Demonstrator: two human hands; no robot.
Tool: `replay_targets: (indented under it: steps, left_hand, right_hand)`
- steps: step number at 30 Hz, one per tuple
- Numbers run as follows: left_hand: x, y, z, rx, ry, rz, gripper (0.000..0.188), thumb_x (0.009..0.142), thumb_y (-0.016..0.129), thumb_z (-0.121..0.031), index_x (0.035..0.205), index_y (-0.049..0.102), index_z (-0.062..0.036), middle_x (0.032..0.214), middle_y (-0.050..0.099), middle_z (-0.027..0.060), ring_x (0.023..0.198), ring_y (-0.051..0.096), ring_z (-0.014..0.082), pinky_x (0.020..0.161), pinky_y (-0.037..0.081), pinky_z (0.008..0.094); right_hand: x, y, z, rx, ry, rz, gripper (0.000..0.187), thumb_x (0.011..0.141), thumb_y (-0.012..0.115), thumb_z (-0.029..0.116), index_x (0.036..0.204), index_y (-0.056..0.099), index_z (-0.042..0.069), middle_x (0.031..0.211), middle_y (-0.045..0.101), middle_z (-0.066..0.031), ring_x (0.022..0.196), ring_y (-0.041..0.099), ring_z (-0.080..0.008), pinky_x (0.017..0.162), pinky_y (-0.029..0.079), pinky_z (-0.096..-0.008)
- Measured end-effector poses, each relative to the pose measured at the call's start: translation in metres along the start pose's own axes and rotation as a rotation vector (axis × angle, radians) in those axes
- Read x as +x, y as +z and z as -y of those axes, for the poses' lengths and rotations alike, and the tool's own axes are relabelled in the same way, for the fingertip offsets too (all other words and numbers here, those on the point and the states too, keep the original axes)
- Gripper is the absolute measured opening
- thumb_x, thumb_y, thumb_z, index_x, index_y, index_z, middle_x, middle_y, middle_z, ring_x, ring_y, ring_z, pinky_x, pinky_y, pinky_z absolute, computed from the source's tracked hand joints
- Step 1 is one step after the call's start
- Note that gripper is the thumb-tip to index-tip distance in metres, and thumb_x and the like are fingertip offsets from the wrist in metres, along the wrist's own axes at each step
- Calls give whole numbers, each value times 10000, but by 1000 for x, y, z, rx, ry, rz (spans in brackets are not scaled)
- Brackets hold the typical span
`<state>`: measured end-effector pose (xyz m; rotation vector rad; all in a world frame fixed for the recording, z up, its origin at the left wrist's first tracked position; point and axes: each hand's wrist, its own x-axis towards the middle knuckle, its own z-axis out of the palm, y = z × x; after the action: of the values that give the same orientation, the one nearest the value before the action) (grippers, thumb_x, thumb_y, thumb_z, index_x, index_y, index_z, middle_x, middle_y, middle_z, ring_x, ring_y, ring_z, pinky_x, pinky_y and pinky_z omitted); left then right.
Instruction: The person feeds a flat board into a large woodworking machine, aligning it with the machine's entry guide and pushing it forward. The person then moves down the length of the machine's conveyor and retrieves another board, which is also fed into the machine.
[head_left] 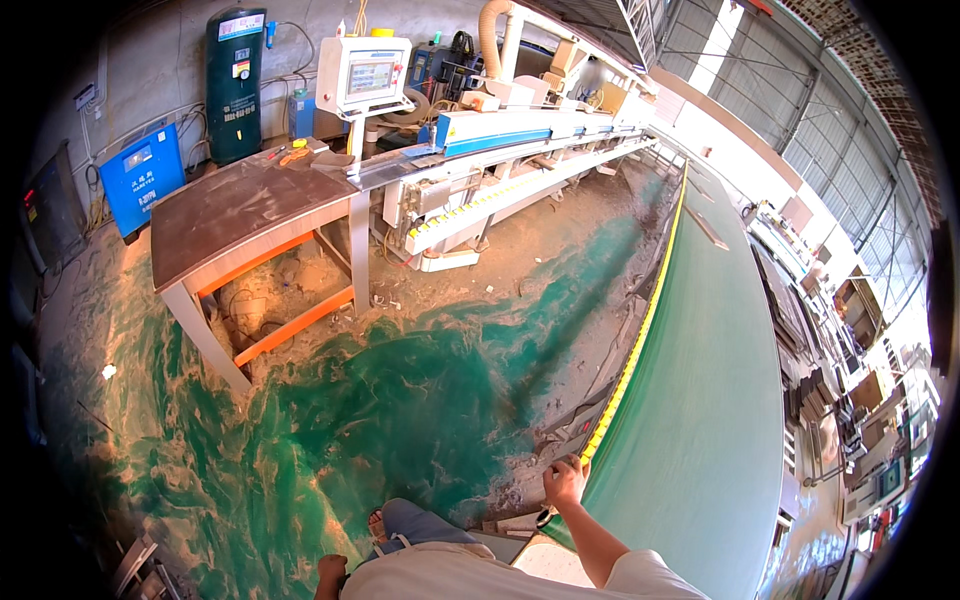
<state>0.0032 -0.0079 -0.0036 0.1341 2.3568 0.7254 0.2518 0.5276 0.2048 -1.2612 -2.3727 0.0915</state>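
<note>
At the near left corner of a long green conveyor belt, my right hand is at the yellow-marked side rail. Its fingers are bent and closed on the rail's near end. Low beside my body hangs my left hand, touching no object that I can see. It is small and dim at the lower edge, so how its fingers lie is unclear. A dark round thing sits just below my right wrist.
A brown-topped table with orange braces stands at left. Behind it are a long white and blue machine with a screen, a dark green tank and a blue box. Dust covers the green floor. Stacked boards lie right.
</note>
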Motion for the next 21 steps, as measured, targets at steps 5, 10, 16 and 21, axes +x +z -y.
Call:
replay_targets:
  steps: [5, 10, 16, 21]
  left_hand:
    - [0, 1, -2, 38, 93, 30, 262, 748, 610, -288, 679, 669, -42, 753, 647, 199, 704, 616, 409, 668, 476, 515]
    - [13, 3, 22, 291, 504, -31, 261, 737, 614, -293, 682, 673, -44, 765, 661, 190, 718, 623, 413, 679, 479, 521]
    - [-4, 2, -8, -63, -41, 0, 267, 722, 635, -291, 679, 669, -30, 720, 658, 185, 670, 632, 385, 647, 477, 507]
    - [1, 1, -2, -107, -118, 11, 266, 722, 642, -277, 674, 662, -16, 700, 646, 197, 641, 624, 371, 639, 477, 501]
  right_hand:
    - [-3, -3, -3, -15, 11, -35, 153, 769, 658, 216, 766, 759, 101, 924, 739, -100, 1207, 572, -291, 1132, 281, -541]
    - [2, -2, 5, 15, -7, -7, 163, 785, 637, 215, 789, 755, 102, 928, 736, -91, 1218, 564, -306, 1142, 261, -594]
    - [-4, -3, -6, 2, 7, -27, 165, 788, 637, 214, 787, 752, 95, 926, 736, -103, 1218, 565, -312, 1149, 250, -598]
    - [1, -1, 1, 21, -5, -22, 160, 787, 638, 208, 781, 751, 94, 918, 735, -112, 1214, 566, -315, 1151, 246, -602]
